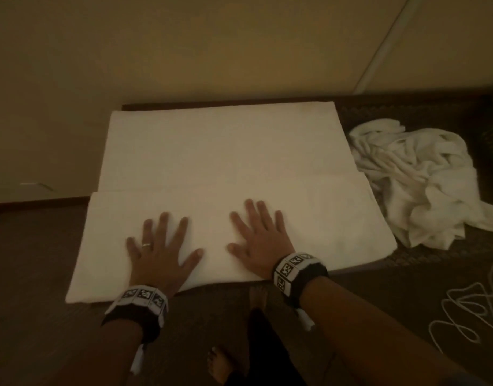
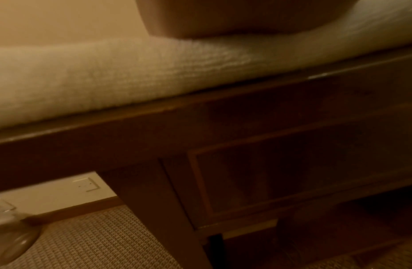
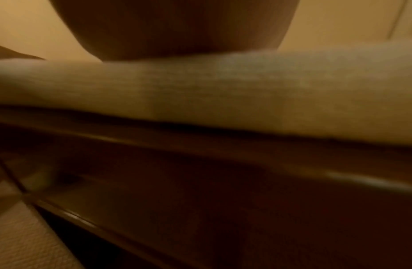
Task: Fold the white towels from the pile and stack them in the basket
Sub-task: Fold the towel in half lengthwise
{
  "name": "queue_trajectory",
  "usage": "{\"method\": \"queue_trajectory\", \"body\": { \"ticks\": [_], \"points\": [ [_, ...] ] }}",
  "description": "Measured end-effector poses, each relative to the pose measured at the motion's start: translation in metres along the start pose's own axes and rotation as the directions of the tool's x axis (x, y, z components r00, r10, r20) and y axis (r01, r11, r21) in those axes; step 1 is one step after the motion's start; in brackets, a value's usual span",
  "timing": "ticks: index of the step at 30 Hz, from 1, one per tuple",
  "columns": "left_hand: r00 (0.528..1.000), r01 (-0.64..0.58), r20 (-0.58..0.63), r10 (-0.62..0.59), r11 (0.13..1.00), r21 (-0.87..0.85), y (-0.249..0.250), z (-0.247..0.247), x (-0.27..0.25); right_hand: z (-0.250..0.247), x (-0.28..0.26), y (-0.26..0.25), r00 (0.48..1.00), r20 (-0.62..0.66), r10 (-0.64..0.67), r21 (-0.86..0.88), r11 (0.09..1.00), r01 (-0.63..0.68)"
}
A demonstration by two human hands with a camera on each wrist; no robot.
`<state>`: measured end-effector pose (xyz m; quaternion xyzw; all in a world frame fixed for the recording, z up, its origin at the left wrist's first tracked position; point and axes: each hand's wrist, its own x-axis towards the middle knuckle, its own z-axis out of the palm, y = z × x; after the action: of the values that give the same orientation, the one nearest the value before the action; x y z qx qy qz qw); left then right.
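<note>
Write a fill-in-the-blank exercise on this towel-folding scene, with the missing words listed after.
1. Both hands, the left hand and the right hand, press ____ on the white towel.
2. The unfolded towel pile lies to the ____ of that towel.
3. A ring shows on the ____ hand.
4. The near part of the towel is folded ____ the rest.

Missing words: flat; right; left; over

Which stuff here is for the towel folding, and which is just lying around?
For the job: flat towel under left hand and right hand; crumpled towel pile.
Just lying about: white cord; table. No basket in view.
</note>
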<state>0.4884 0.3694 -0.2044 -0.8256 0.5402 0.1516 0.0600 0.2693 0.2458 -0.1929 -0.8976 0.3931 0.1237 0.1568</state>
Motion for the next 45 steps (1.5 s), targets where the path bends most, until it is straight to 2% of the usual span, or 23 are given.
{"method": "queue_trajectory", "body": {
  "ticks": [2,4,9,13,15,17,20,22,26,31,34,38,41,45],
  "points": [
    [1.000,-0.006,-0.026,0.005,1.000,-0.013,-0.002,0.000,0.000,0.001,-0.003,0.018,1.000,-0.009,0.021,-0.007,1.000,-0.021],
    [0.999,-0.002,-0.051,0.002,1.000,-0.014,-0.001,0.000,-0.002,-0.002,-0.007,0.056,0.992,-0.029,0.120,0.011,0.993,-0.120],
    [0.999,-0.001,-0.046,0.001,1.000,-0.001,0.000,-0.002,-0.002,-0.020,-0.034,0.165,0.896,-0.035,0.442,0.062,0.896,-0.439],
    [0.999,0.029,-0.039,-0.029,1.000,0.008,0.001,-0.011,0.001,-0.023,-0.045,0.185,0.848,-0.056,0.528,0.045,0.849,-0.526],
    [0.997,0.037,-0.069,-0.038,0.999,-0.022,0.000,-0.022,0.009,-0.027,-0.037,0.171,0.862,-0.101,0.498,0.033,0.867,-0.497],
    [0.998,0.021,-0.067,-0.022,1.000,-0.015,-0.003,-0.032,0.022,-0.031,-0.027,0.150,0.915,-0.085,0.394,0.035,0.919,-0.393],
    [1.000,-0.015,0.027,0.014,1.000,0.019,-0.011,-0.036,0.035,-0.030,-0.025,0.125,0.964,-0.011,0.266,0.060,0.963,-0.264],
    [0.998,-0.016,0.063,0.017,1.000,-0.018,-0.012,-0.035,0.032,-0.027,-0.031,0.117,0.958,0.003,0.287,0.087,0.954,-0.287],
    [0.998,0.025,0.051,-0.023,0.999,-0.045,-0.006,-0.031,0.003,-0.020,-0.055,0.106,0.943,-0.030,0.332,0.060,0.942,-0.330],
    [1.000,0.016,0.011,-0.016,0.999,0.034,0.004,-0.045,-0.007,-0.032,-0.056,0.104,0.938,-0.164,0.306,-0.083,0.943,-0.323],
    [1.000,-0.007,0.009,0.006,0.998,0.067,0.005,-0.060,0.022,-0.057,-0.020,0.120,0.922,-0.177,0.344,-0.036,0.934,-0.355],
    [0.997,-0.036,0.070,0.032,0.997,0.065,0.001,-0.082,0.085,-0.086,0.041,0.148,0.956,-0.062,0.288,0.064,0.957,-0.284],
    [0.993,-0.041,0.118,0.031,0.996,0.080,-0.003,-0.103,0.140,-0.107,0.090,0.164,0.968,-0.034,0.250,0.021,0.968,-0.250],
    [0.993,-0.006,0.121,-0.007,0.994,0.110,-0.007,-0.123,0.207,-0.130,0.148,0.186,0.973,-0.047,0.226,-0.082,0.970,-0.229]
  ]
}}
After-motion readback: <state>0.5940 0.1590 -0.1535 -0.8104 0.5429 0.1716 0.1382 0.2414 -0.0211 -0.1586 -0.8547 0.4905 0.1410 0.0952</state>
